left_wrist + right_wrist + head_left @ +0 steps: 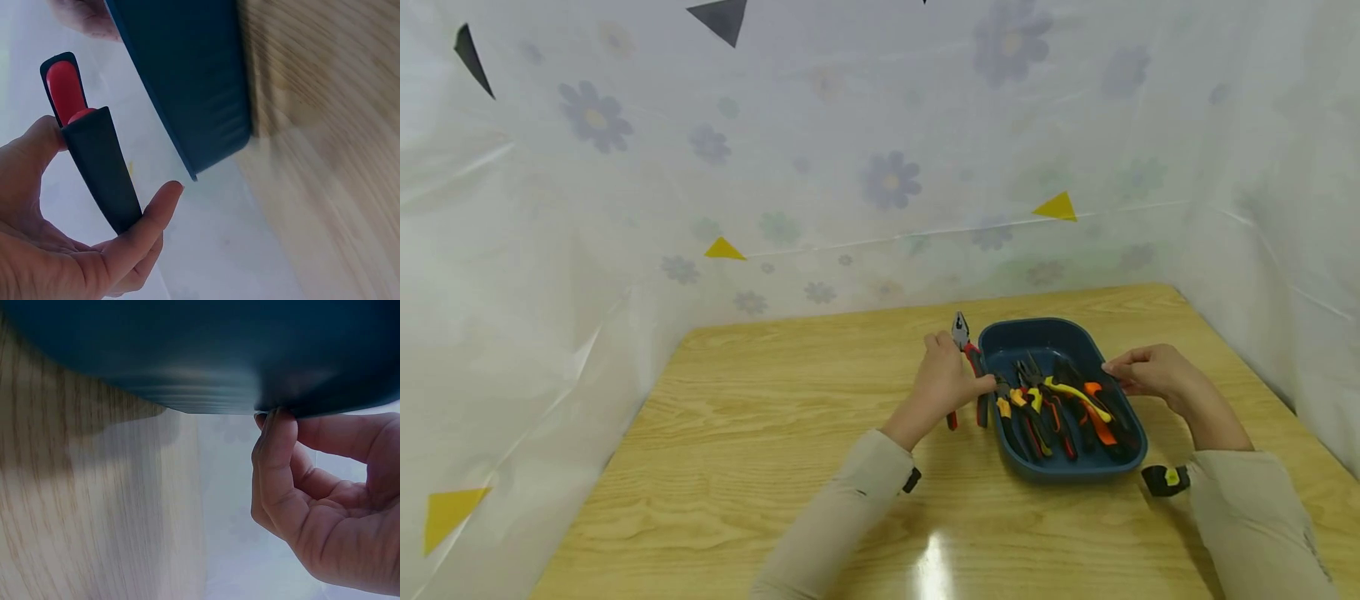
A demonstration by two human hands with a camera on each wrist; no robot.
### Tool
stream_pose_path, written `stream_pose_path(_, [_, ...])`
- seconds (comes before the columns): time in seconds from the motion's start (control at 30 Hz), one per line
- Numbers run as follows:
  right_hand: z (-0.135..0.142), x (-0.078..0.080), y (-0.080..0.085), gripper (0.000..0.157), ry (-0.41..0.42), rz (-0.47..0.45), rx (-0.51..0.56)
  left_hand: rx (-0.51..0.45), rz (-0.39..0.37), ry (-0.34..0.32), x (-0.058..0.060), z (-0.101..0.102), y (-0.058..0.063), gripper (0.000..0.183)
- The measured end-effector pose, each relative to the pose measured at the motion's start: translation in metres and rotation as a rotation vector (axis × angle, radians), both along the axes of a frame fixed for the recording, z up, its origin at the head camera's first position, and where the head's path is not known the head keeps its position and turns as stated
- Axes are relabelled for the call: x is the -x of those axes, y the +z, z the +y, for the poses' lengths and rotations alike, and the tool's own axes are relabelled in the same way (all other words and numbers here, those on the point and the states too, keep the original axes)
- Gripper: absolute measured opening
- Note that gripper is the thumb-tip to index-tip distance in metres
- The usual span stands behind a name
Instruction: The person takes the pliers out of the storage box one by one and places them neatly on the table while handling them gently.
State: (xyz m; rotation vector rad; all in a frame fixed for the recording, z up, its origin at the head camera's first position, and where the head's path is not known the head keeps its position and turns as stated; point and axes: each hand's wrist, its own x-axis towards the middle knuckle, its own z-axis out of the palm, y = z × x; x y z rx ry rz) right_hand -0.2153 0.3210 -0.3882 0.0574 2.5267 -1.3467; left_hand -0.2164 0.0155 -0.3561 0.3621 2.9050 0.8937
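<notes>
My left hand [942, 383] grips combination pliers [960, 331] with red-and-black handles, just left of a dark blue plastic bin [1060, 477]. The pliers' steel jaws point toward the far side. In the left wrist view their handles [103, 169] lie between thumb and fingers, apart from the bin wall [187, 62]. At the bin's right side, my right hand [1161, 379] pinches the rim between thumb and fingers, as the right wrist view of the hand [337, 519] also shows. Inside the bin lie several pliers [1099, 425] with yellow, orange, red and black handles.
The bin stands on a light wood-grain table [775, 433], toward its right side. A pale flowered plastic curtain [865, 150] rises behind the table and along both sides. Black wrist straps are on both sleeves.
</notes>
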Motion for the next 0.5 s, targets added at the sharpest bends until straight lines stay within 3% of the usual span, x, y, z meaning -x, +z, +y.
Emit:
stream_pose_path(0.13, [0.0,0.0,0.0,0.04,-0.001,-0.002,0.015,0.11,0.025,-0.01,0.003,-0.006,-0.003,0.078])
stream_pose_path(0.37, [-0.001,0.001,0.0,0.04,-0.004,0.0,0.025,0.114,-0.046,0.04,0.009,-0.009,-0.014,0.07])
stream_pose_path(0.5, [-0.001,0.0,0.0,0.041,-0.004,-0.002,0.019,0.164,-0.07,0.052,0.013,-0.01,-0.023,0.067])
